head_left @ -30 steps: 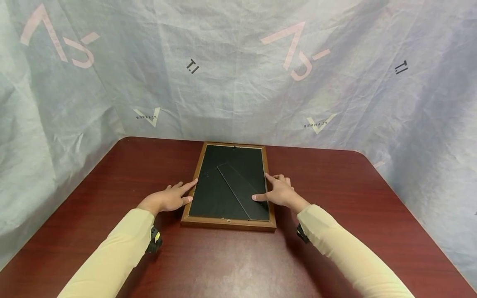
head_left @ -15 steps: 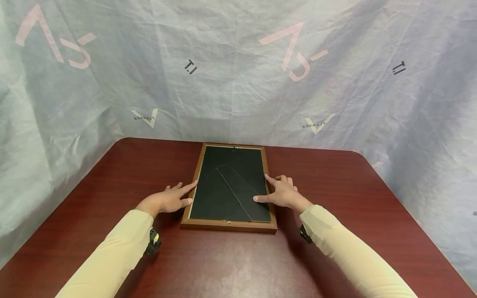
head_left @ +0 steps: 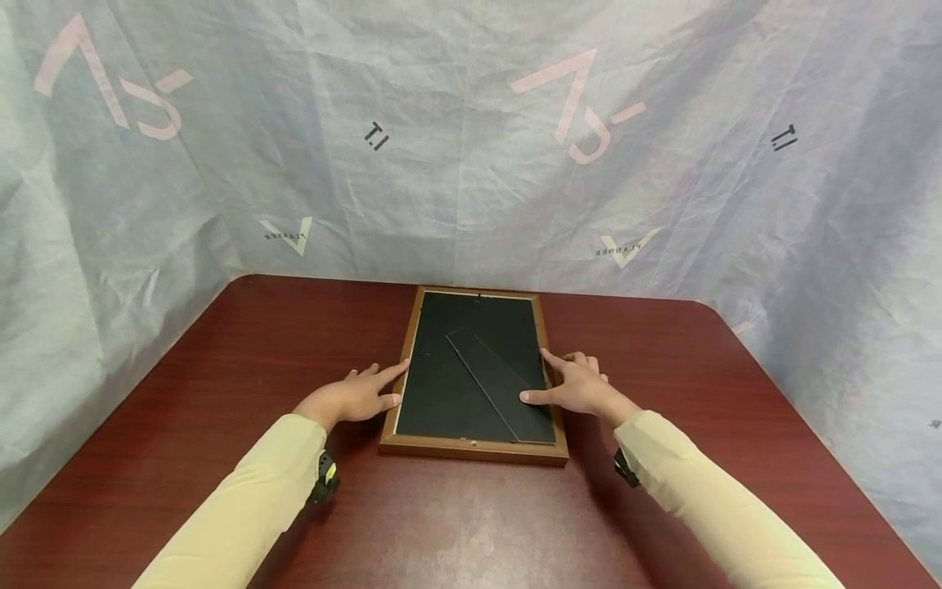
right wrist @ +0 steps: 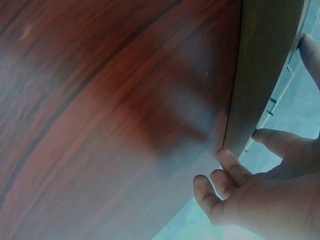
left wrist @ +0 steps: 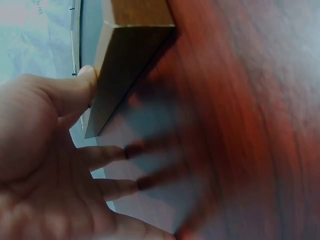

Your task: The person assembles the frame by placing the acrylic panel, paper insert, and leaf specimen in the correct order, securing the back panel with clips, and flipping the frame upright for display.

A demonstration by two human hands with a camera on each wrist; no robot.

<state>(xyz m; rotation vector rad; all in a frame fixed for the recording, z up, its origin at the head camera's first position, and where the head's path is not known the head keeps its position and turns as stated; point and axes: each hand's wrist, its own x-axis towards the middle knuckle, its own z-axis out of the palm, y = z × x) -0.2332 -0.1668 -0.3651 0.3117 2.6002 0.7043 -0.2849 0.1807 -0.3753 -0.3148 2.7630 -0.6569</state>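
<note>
The left hand is reaching out of a pale yellow sleeve, a black device showing just below the cuff; its fingers are standing apart, thumb and forefinger touching the left rail of the picture frame, the others lying fanned beside it; the right hand is mirroring that on the right rail, thumb reaching onto the backing board, forefinger touching the rim, thumb and forefinger standing well apart, the remaining fingers bending loosely outside the frame; on the near side, the dark red table is gleaming under the light; beyond that bright patch, the wooden picture frame is lying flat, back up, between the two hands; its black backing board is filling the middle, and a narrow strut is slanting across it, lying down flat; at the far rail a small dark clip is showing; behind everything, a creased grey curtain is hanging, bearing pink figures, black lettering and reversed "PLANNER" marks.
</note>
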